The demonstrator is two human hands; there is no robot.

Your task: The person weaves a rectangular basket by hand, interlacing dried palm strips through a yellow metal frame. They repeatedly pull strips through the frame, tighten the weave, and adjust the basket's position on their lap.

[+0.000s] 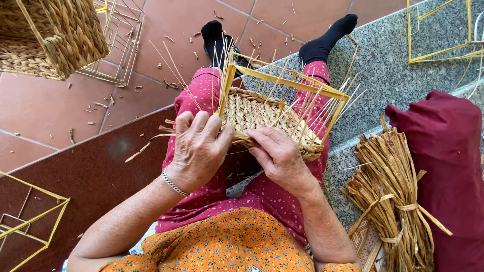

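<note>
Half-woven basket (pixel 275 113), a yellow wire frame with a plaited straw bottom and loose stalks standing up from its edges, rests on the person's lap at the centre of the view. Both hands are clamped on its near rim: the left hand (pixel 199 146) grips the corner at 9 o'clock from the basket's middle, and the right hand (pixel 280 156) pinches the woven edge at 6 o'clock, the two close but apart. A tied straw bundle (pixel 393 196) lies at 4 o'clock, a finished woven basket (pixel 50 35) at 10 o'clock.
</note>
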